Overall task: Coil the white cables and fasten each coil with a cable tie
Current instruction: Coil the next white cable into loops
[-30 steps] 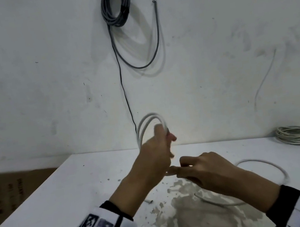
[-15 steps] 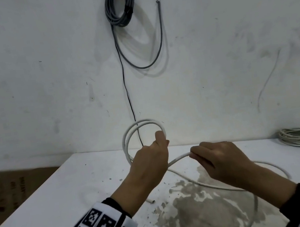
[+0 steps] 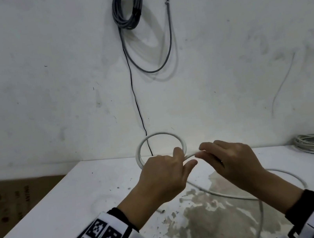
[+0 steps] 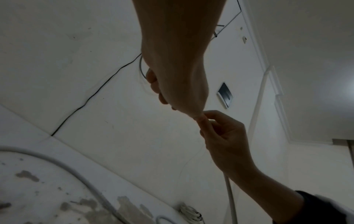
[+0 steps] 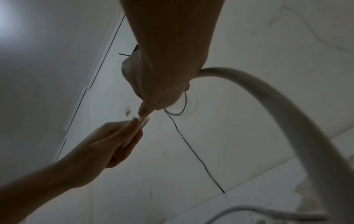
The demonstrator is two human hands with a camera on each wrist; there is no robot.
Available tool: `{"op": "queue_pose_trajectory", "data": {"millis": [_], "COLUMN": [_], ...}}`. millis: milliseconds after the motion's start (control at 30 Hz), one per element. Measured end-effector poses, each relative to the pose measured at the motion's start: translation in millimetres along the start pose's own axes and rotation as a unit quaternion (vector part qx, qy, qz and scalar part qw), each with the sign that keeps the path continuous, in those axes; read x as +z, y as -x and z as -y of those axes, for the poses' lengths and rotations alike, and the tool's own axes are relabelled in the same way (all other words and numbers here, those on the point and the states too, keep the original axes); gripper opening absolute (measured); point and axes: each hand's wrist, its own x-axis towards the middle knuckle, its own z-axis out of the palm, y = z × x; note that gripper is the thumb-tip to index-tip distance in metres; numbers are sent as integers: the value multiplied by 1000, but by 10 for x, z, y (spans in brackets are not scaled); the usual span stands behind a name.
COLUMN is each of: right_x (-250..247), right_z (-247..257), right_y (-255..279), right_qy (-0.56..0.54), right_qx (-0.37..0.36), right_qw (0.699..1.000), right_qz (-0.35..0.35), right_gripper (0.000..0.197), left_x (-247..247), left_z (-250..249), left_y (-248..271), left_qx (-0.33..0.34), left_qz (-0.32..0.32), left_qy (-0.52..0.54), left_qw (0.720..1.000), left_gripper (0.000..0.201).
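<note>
Head cam sits up high, angled forward and down over the table [image 3: 67, 205], wall filling 12 o'clock. Both wrist cams are super close and tilted upward from under the forearms, facing wall and ceiling. The left wrist one catches the right hand [image 4: 226, 136] at 5 o'clock, the right wrist one gets the left hand [image 5: 107, 144] at 7. All three share the spot where the hands meet.

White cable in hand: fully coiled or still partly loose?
Partly loose. The left hand holds a few loops of the white cable upright; the right hand pinches the next stretch, and slack trails over the table.
</note>
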Motion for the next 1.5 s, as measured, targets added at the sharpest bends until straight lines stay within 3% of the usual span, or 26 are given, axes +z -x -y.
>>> {"op": "queue_pose_trajectory", "data": {"millis": [133,367,467,533,633,733,800,900,967,1000,1067,1167,1300,1333,1433,1500], "right_x": [8,22,-45,-91,-92,-14,22,95,161,198,239,223,177,166,132,119], "right_z": [-91,-184,-204,-239,-239,-176,-111,34,155,205,292,435,556,578,647,657], "right_y": [93,288,214,158,128,171,207,242,272,299,319,320,275,268,241,254], "right_qy": [32,32,54,76,90,84,61,22,-6,-21,-56,-107,-68,-34,35,68], "right_qx": [-72,0,36,63,88,98,90,76,88,97,131,161,148,127,42,-8], "right_qw": [994,989,989,985,978,976,979,982,979,977,967,932,905,905,903,908], "right_qz": [77,147,136,143,168,176,172,173,186,187,210,307,394,405,426,412], "right_gripper": [18,27,29,28,30,45,53,48,52,54,58,54,46,38,20,21], "left_x": [0,-11,-21,-22,-84,-145,-132,-36,8,16,-2,-13,-57,-64,-77,-78], "left_z": [200,495,556,594,586,579,614,678,680,663,598,538,552,555,541,494], "left_y": [-38,19,99,150,197,217,203,165,116,89,39,-24,-80,-91,-137,-147], "left_qx": [-10,-66,-98,-121,-139,-148,-143,-97,-67,-81,-151,-228,-242,-243,-254,-264], "left_qz": [66,104,127,167,201,191,162,149,106,66,-25,-147,-203,-207,-229,-235], "left_qy": [-118,-174,-84,125,425,662,772,895,938,947,938,910,899,895,859,817], "left_qw": [991,977,983,971,872,709,597,408,323,305,310,315,302,311,382,456], "left_gripper": [43,42,47,50,53,46,46,45,38,38,41,41,39,37,31,27]}}
